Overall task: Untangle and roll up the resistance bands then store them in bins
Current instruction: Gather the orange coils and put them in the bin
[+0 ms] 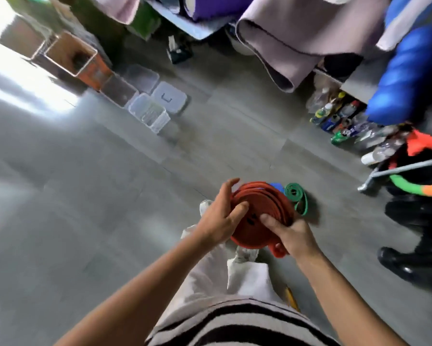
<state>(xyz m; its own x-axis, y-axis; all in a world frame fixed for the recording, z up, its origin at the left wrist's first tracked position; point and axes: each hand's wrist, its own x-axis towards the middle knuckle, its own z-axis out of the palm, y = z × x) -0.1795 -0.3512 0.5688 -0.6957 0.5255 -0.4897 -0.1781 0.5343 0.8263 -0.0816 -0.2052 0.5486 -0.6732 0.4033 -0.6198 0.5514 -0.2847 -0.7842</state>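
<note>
Red rubbery band coil [257, 221], flat spiral layers, left hand [220, 218] gripping, right hand [292, 233] pinching its edge

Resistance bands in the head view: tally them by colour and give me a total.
red band: 1 (a rolled coil, counted as one)
blue band: 1 (mostly hidden behind the red coil)
green band: 1 (on the floor)
Total: 3

Matt rubbery red band [257, 216], clear glossy plastic bins [150, 112], smooth grey floor [110, 183].
</note>
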